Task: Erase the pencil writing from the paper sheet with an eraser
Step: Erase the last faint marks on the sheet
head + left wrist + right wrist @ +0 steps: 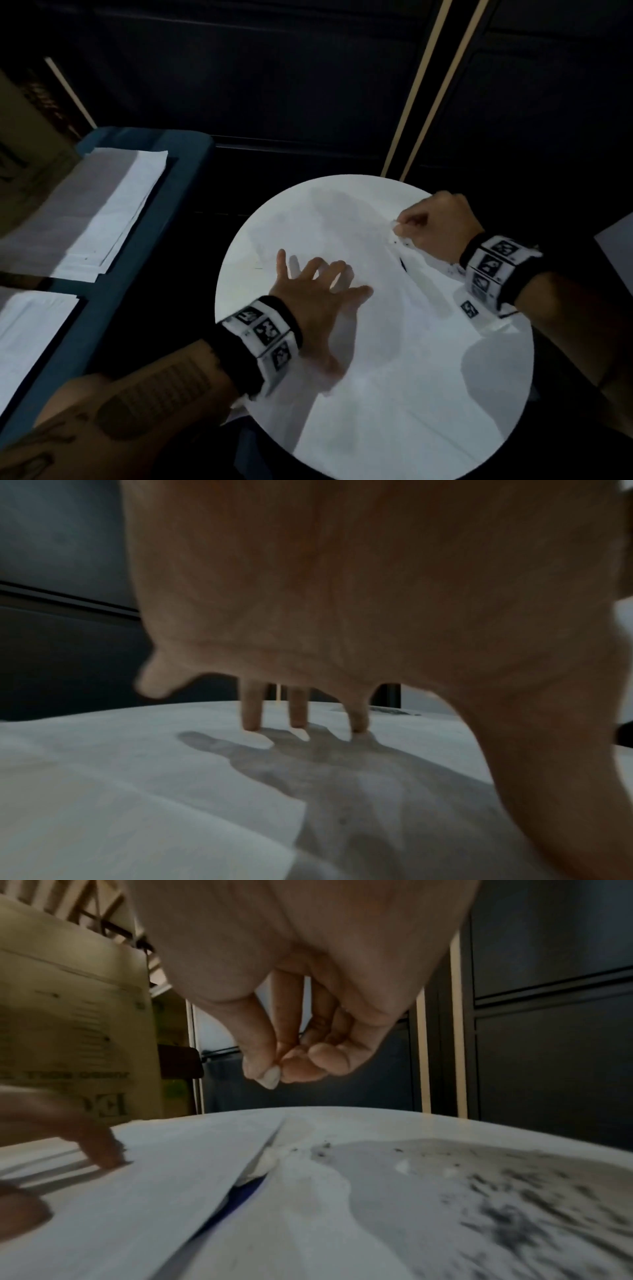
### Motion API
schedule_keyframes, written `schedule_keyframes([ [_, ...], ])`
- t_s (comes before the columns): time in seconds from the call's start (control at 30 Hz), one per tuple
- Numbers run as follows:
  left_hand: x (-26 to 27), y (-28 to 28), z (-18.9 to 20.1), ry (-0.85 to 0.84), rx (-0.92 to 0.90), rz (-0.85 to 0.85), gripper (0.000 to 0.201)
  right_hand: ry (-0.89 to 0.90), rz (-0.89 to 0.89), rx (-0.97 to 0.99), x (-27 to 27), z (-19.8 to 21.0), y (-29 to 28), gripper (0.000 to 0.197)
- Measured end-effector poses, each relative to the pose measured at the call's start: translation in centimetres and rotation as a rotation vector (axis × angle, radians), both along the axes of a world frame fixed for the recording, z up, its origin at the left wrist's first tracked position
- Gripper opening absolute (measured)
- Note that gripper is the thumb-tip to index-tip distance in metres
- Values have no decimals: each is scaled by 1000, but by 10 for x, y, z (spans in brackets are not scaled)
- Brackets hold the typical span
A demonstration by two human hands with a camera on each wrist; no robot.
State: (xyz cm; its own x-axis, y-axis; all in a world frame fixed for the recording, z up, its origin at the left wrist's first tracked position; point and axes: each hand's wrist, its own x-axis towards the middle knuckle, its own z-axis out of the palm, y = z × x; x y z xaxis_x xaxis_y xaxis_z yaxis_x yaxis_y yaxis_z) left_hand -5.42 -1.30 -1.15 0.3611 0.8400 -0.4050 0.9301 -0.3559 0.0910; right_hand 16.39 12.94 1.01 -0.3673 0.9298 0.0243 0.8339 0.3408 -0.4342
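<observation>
On a round white desk (260,219), the left hand (318,291) spreads its straight fingers, tips pressing down a paper sheet (376,342). The right hand (435,222) hovers near the sheet's far right edge, thumb and fingers pinching a small white eraser (270,1079) just above the surface. Dark crumbs (514,1204) lie nearby. The sheet's right edge lifts slightly, so a hard rub could likely crease or tear it, or smear the crumbs.
</observation>
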Motion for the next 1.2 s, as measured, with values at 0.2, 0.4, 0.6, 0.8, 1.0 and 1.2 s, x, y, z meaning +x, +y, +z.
schedule_keyframes([
  [0.2, -51, 14, 17, -66, -323, -113, 98, 127, 25, 0, 34, -8, -40, 3],
  [0.4, -27, 25, 2, -284, -4, 114, 97, 149, 78, -19, 36, -19, -59, 10],
  [0.6, -9, 43, -12, -26, -58, -10, 134, -67, 336, -20, 2, -27, -70, 16],
  [0.8, -9, 43, -15, 30, -32, -15, 136, -200, 574, 64, -21, -52, -74, 24],
  [1.0, -11, 43, -15, 27, -40, -27, 133, -247, 632, 183, -19, -51, -66, 27],
  [1.2, -11, 43, -15, -4, -51, -28, 129, -274, 529, 244, -12, -45, -58, 23],
])
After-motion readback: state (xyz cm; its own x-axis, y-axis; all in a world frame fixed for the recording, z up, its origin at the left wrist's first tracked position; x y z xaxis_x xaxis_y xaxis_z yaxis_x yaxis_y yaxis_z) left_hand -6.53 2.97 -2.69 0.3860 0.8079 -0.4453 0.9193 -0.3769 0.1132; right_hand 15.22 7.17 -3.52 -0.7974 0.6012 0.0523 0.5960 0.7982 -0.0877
